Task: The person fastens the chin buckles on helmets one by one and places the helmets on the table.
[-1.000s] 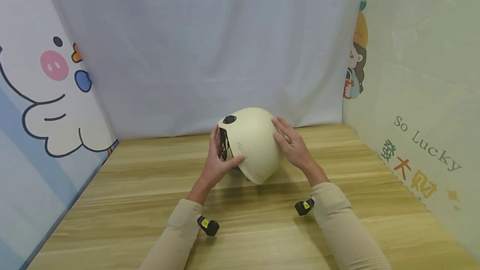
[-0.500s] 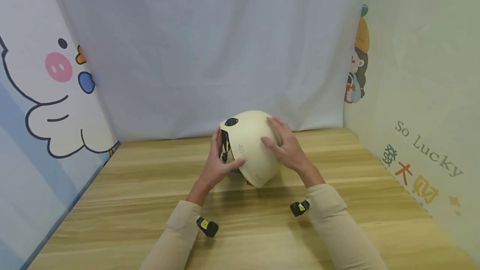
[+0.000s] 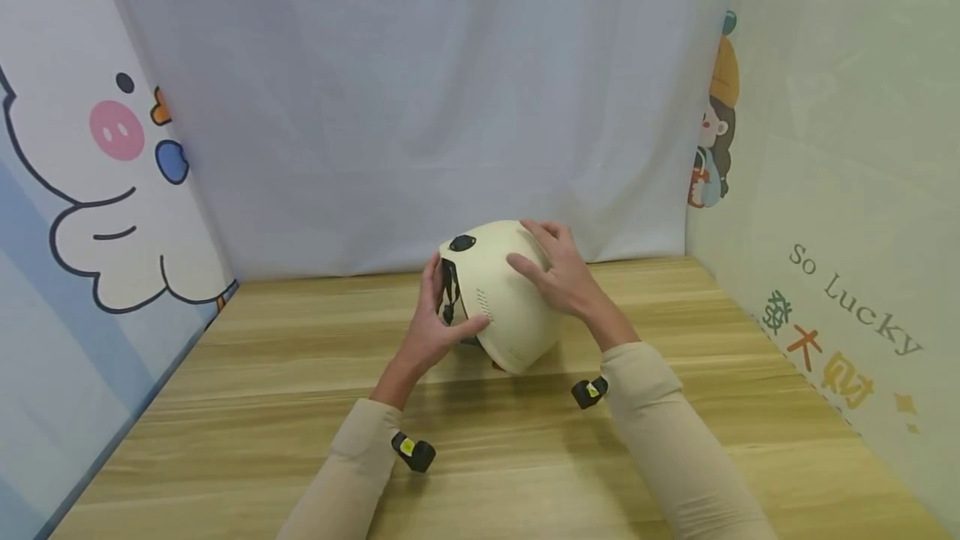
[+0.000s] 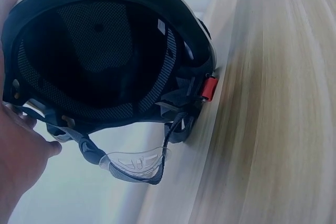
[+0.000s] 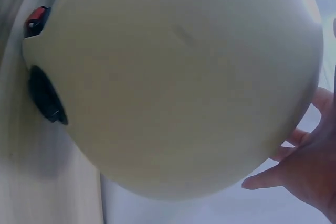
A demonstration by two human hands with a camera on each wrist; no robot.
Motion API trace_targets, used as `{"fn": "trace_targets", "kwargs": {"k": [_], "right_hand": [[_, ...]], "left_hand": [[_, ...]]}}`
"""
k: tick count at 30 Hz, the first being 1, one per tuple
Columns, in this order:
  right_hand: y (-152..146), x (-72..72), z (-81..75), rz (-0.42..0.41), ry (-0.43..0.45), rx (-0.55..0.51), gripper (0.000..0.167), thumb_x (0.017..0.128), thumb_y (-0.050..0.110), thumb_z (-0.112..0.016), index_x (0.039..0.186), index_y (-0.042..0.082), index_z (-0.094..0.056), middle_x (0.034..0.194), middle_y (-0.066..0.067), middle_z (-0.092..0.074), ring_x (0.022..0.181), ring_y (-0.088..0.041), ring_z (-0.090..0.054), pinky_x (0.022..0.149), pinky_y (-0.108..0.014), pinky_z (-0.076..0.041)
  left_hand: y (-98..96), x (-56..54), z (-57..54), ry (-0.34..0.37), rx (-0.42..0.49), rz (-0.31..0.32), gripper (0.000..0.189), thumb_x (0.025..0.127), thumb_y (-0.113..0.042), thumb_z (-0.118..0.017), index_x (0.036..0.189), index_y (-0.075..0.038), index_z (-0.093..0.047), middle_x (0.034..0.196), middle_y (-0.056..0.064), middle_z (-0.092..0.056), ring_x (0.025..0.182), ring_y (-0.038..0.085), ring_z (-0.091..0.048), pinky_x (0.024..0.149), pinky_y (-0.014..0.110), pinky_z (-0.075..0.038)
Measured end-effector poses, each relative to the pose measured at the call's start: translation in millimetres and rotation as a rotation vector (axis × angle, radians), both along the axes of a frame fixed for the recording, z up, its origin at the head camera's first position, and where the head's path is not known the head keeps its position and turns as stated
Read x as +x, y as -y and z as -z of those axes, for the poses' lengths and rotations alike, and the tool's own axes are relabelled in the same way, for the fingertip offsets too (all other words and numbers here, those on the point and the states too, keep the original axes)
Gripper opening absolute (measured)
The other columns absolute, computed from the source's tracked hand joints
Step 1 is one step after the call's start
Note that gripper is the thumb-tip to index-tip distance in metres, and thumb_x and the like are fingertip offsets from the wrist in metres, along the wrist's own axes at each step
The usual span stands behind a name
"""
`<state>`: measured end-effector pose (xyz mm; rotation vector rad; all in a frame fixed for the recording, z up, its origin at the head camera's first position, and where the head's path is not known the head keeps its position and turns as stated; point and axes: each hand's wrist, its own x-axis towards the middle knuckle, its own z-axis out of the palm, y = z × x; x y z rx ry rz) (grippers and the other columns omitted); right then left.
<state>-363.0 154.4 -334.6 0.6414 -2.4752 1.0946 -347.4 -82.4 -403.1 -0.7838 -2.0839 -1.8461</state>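
A cream helmet point(image 3: 506, 298) sits tilted on the wooden table, its opening turned to the left. My left hand point(image 3: 433, 327) grips its rim, thumb on the outer shell. Over the crown, on the right side, lies my right hand point(image 3: 566, 273) with fingers and thumb spread. In the left wrist view the black padded lining point(image 4: 100, 40) shows, with a dark chin strap point(image 4: 92, 150) and a clear chin cup point(image 4: 136, 162) hanging below. A small red part point(image 4: 209, 88) is by the rim near the tabletop. The smooth shell point(image 5: 184, 87) fills the right wrist view.
The wooden table point(image 3: 300, 407) ends at a pale curtain point(image 3: 420, 107) just behind the helmet. Printed walls stand on both sides, a cartoon duck point(image 3: 67, 173) on the left one. Black wrist cameras point(image 3: 414, 452) jut inward from both sleeves.
My right hand has slid left and up over the shell, from its right edge onto the crown. The left hand keeps its hold, and the helmet has hardly moved.
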Motion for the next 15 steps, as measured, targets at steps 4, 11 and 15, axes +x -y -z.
{"fn": "trace_targets", "kwargs": {"k": [4,11,15], "right_hand": [[6.5,-4.5,-6.3,-0.012,0.011,0.016,0.079,0.09,0.067,-0.054,0.155,0.024,-0.039,0.147,-0.021,-0.029,0.127,-0.039,-0.042,0.1,-0.062,-0.038],[12.9,-6.3,-8.3,0.001,0.036,0.068,0.08,0.088,0.066,-0.058,0.154,0.023,-0.041,0.158,-0.021,-0.019,0.134,-0.045,-0.037,0.1,-0.065,-0.038],[13.7,-5.4,-9.5,0.005,0.047,0.101,0.077,0.09,0.062,-0.059,0.154,0.022,-0.041,0.162,-0.02,-0.015,0.137,-0.048,-0.033,0.101,-0.066,-0.037]], "left_hand": [[-0.9,1.2,-0.3,0.005,-0.006,0.001,0.114,0.078,-0.035,-0.085,0.16,-0.03,-0.006,0.165,-0.004,-0.014,0.151,0.017,-0.011,0.117,0.056,-0.011],[-1.6,1.6,-1.3,0.001,-0.005,0.007,0.117,0.077,-0.039,-0.086,0.16,-0.03,-0.004,0.166,-0.002,-0.013,0.151,0.017,-0.01,0.117,0.057,-0.011],[-0.5,0.2,-0.3,0.0,0.0,0.013,0.115,0.078,-0.036,-0.085,0.16,-0.03,-0.004,0.166,-0.003,-0.013,0.151,0.017,-0.012,0.118,0.055,-0.012]]}}
